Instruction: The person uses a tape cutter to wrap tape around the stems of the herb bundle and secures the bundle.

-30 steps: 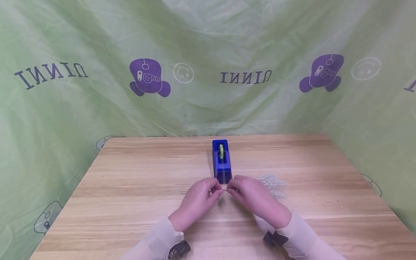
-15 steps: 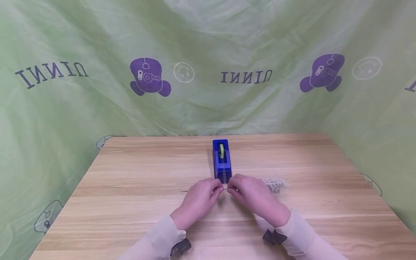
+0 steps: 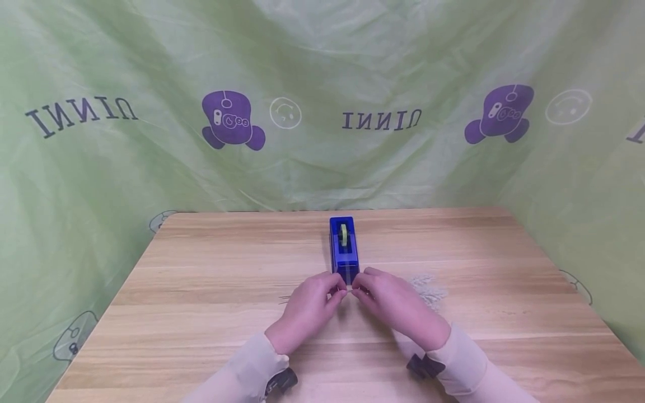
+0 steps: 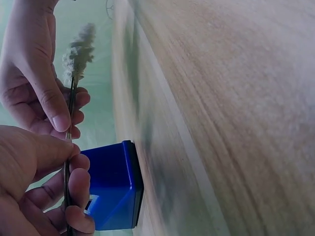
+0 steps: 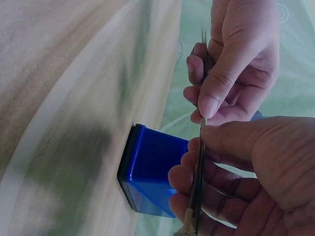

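A small bunch of thin dark stems (image 4: pixel 67 184) with fluffy grey-white flower heads (image 3: pixel 428 292) is held crosswise between both hands. My left hand (image 3: pixel 308 302) pinches the stems between thumb and fingers, and their bare ends stick out to its left. Close beside it, my right hand (image 3: pixel 398 305) pinches the same stems nearer the flowers. In the right wrist view, the stems (image 5: pixel 198 172) run across the curled fingers. Just beyond the fingertips stands a blue tape dispenser (image 3: pixel 345 257) carrying a yellowish tape roll (image 3: pixel 344 235).
The wooden table (image 3: pixel 227 252) stretches out around the hands. A green curtain (image 3: pixel 322 168) with purple figures hangs behind its back edge and along both sides.
The flower heads closed into a narrow cluster and now spread apart again, as do the bare stem ends, so the stems have turned in the fingers. Both hands stay almost in place.
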Tool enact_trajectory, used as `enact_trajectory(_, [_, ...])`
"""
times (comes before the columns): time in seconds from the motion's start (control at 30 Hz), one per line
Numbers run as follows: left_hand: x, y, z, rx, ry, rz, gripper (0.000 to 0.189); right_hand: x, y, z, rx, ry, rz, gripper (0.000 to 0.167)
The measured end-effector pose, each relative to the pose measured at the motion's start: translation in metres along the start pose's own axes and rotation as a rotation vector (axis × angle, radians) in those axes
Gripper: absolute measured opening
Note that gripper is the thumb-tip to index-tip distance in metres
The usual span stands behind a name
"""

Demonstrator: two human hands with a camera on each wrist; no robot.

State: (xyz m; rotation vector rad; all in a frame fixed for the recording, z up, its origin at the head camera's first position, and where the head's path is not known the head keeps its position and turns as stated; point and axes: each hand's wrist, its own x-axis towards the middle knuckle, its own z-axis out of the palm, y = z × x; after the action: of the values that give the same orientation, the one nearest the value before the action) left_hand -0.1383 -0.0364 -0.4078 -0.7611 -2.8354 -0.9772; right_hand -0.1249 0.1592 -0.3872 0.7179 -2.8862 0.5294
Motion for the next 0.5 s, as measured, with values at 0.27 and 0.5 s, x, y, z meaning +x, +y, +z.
enact_trajectory(0.27, [0.0018,-0.0010,-0.0007,-0.025,-0.009,-0.009,0.003,0.0009,0.0036,0.0014,0.021,0.003,-0.018,0.002])
enact_trajectory(0.5, [0.0029,-0.0009,-0.0003,-0.024,-0.002,-0.018,0.007,0.0015,0.0056,0.0036,0.024,0.033,-0.042,0.003])
